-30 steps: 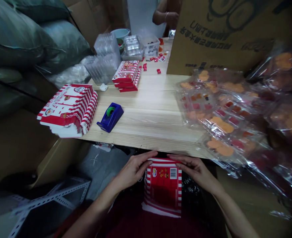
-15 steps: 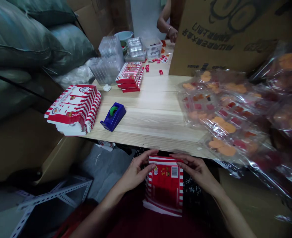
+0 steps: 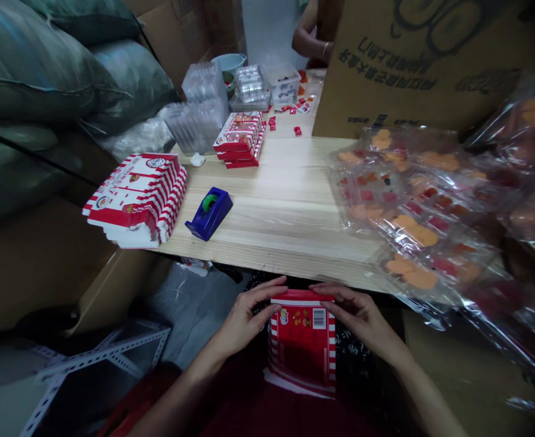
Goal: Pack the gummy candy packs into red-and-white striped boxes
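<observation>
A red and white striped carton [image 3: 302,343] with a barcode stands upright on my lap, just below the near edge of the wooden table [image 3: 286,212]. My left hand [image 3: 244,315] grips its top left corner with fingers curled over the top flap. My right hand [image 3: 356,315] grips the top right corner the same way. Both hands pinch the flap at the carton's upper end.
A stack of flat striped cartons [image 3: 135,197] lies at the table's left edge, beside a blue tape dispenser [image 3: 209,212]. Bagged candy trays [image 3: 413,206] pile up on the right. A large cardboard box [image 3: 422,60], clear trays [image 3: 199,109], another carton stack [image 3: 241,138] and another person's arm [image 3: 310,39] are farther back.
The carton's top flap has been pressed down a little and my fingers have closed in on it. The view has shifted slightly; the far person's arm has moved.
</observation>
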Tool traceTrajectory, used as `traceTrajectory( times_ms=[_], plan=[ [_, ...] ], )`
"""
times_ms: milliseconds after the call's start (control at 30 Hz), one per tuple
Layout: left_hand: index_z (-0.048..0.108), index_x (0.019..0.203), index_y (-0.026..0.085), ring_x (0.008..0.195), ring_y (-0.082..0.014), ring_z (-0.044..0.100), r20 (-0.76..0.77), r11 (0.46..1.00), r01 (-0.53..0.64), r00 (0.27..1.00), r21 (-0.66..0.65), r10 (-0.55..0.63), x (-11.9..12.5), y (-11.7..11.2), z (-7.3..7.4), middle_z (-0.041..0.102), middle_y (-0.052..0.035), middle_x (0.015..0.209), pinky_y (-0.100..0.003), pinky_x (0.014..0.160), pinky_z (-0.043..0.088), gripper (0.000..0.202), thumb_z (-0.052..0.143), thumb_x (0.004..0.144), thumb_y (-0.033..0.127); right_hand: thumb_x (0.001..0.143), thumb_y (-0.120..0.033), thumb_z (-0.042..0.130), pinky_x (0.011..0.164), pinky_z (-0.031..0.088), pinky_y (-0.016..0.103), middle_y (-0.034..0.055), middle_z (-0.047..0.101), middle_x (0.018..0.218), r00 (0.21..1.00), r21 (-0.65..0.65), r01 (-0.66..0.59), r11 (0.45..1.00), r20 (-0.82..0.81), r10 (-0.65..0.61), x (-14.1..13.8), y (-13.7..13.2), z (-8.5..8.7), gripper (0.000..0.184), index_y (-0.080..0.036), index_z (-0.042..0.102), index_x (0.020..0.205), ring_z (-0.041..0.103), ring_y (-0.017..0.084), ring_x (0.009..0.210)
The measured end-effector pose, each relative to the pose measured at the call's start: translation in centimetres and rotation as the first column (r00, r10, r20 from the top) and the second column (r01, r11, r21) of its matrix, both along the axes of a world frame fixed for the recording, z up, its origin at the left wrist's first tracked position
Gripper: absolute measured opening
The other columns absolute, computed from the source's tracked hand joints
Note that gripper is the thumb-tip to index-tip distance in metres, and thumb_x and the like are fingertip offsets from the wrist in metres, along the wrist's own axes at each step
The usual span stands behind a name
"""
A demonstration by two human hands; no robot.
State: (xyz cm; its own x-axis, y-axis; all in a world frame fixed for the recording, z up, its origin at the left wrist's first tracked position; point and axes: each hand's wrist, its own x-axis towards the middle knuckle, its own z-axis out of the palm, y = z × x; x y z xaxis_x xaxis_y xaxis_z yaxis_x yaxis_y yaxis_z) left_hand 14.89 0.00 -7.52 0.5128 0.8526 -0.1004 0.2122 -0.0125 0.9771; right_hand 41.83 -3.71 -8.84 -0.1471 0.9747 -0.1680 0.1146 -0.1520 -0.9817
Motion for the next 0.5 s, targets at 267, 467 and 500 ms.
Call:
traceTrajectory(
  times_ms=[267, 467, 500],
  plan=[
    [0.078, 0.115, 0.028, 0.117, -0.0228, 0.069, 0.096, 0.98, -0.114, 0.99, 0.163, 0.099, -0.8, 1.5, 2.6, 0.075, -0.0071, 0.124, -0.04, 0.102, 0.056, 0.024, 0.06, 0.1, 0.022, 0.103, -0.034, 0.058, 0.113, 0.048, 0.05, 0.0014, 0.07, 0.138, 0.992, 0.153, -0.096, 0.984, 0.091, 0.083, -1.2, 0.7, 4.5, 0.029, -0.041, 0.072, 0.127, 0.06, 0.025, 0.134],
    [0.075, 0.119, 0.025, 0.12, -0.023, 0.067, 0.086, 0.992, -0.017, 0.996, 0.124, 0.007, -1.6, 2.8, 4.0, 0.073, -0.0086, 0.126, -0.038, 0.105, 0.051, 0.025, 0.056, 0.102, 0.025, 0.101, -0.034, 0.06, 0.104, 0.057, 0.045, 0.0008, 0.073, 0.133, 0.992, 0.232, -0.05, 0.971, 0.123, 0.022, -2.2, 0.5, 5.1, 0.029, -0.043, 0.073, 0.125, 0.069, 0.025, 0.123],
    [0.072, 0.124, 0.026, 0.122, -0.0237, 0.065, 0.062, 0.994, -0.018, 0.998, 0.105, 0.011, -1.9, 3.1, 3.6, 0.072, -0.009, 0.129, -0.039, 0.107, 0.05, 0.027, 0.057, 0.102, 0.026, 0.1, -0.037, 0.061, 0.104, 0.057, 0.047, 0.0016, 0.074, 0.131, 0.994, 0.212, -0.03, 0.977, 0.106, 0.007, -2.2, 0.5, 4.3, 0.027, -0.042, 0.075, 0.123, 0.069, 0.027, 0.122]
  ],
)
